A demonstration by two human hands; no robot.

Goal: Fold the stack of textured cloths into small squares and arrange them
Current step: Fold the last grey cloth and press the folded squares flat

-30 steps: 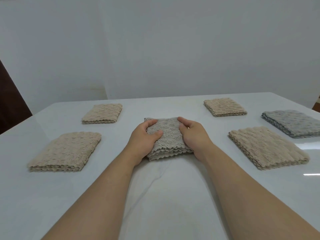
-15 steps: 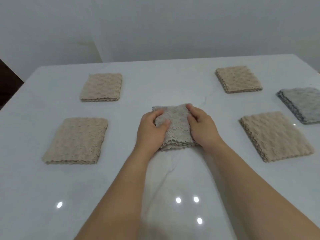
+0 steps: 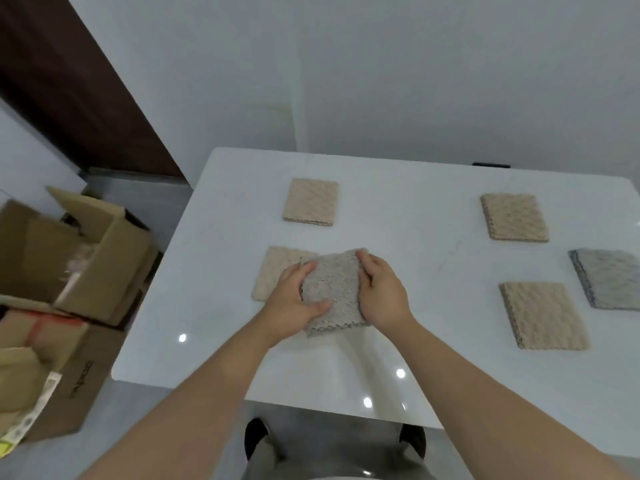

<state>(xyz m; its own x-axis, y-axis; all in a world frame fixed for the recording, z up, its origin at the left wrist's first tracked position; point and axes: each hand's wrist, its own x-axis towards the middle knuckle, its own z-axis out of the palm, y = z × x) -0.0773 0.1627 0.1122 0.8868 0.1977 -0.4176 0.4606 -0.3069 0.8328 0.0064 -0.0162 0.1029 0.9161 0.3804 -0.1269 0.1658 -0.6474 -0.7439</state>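
A folded grey-beige textured cloth is held between my left hand and my right hand, which grip its two sides. It hangs over the white table and overlaps the right edge of a beige folded cloth at the near left. Another beige folded cloth lies at the far left. On the right lie a far beige cloth, a near beige cloth and a grey folded cloth.
Open cardboard boxes stand on the floor left of the table, with more boxes nearer to me. A dark brown door is at the back left. The table's near edge and my shoes show below.
The grey-beige cloth has come off the table's middle and moved left with both hands, now overlapping the near left beige cloth. The camera has risen and looks more steeply down.
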